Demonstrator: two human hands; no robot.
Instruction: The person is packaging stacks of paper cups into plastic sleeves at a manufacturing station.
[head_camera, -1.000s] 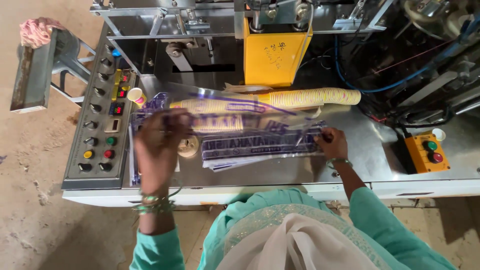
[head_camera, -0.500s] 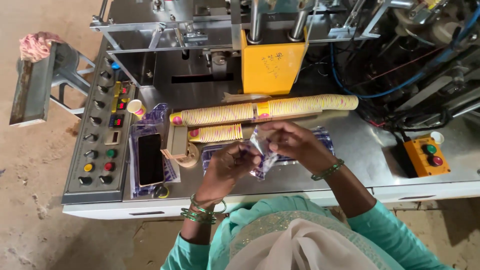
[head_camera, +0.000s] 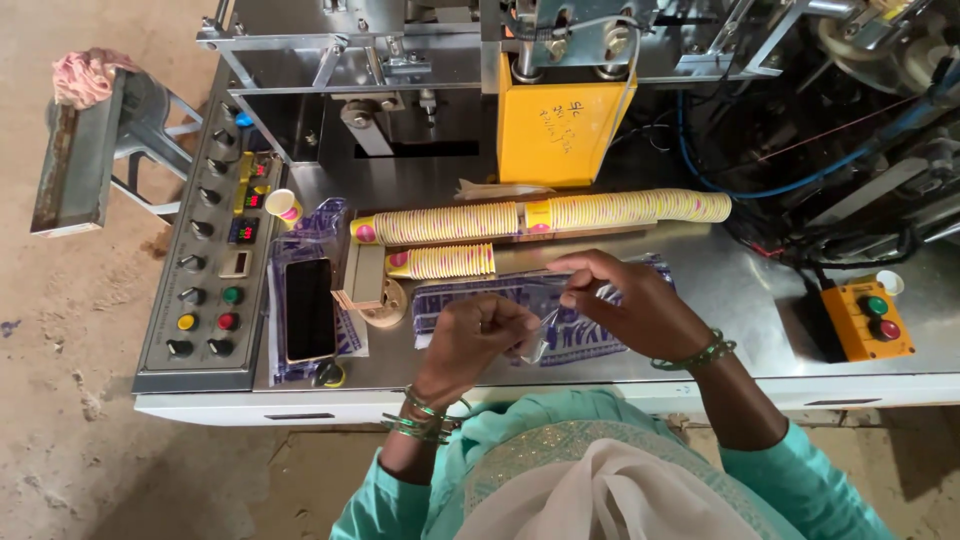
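Nearest the camera, the left hand (head_camera: 478, 335) and the right hand (head_camera: 628, 305) meet over the front of a steel table (head_camera: 740, 300), both pinching one clear plastic bag (head_camera: 545, 335). The left hand is curled into a loose fist, fingers closed on the bag's near edge; the right hand has thumb and fingertips pressed together on the bag's upper edge, a little higher and further from the body. The bag hangs crumpled between the two hands, just above a flat pile of printed bags (head_camera: 520, 300) lying on the table. Green bangles ring both wrists. To the left of the pile lies a phone (head_camera: 310, 310), face up on more printed plastic, with a short stack of cups (head_camera: 440, 262) just beyond and a cardboard piece (head_camera: 365, 278) beside it. Behind that, a long row of nested paper cups (head_camera: 540, 217) lies on its side across the table. A single cup (head_camera: 282, 205) stands at the left near a control panel (head_camera: 205, 290) of knobs and coloured buttons. On the right sits an orange button box (head_camera: 868, 320). Further back rises a yellow box (head_camera: 560, 130) on the machine, with blue hoses to its right. At far left, a pink rag (head_camera: 85, 75) rests on a metal chute.
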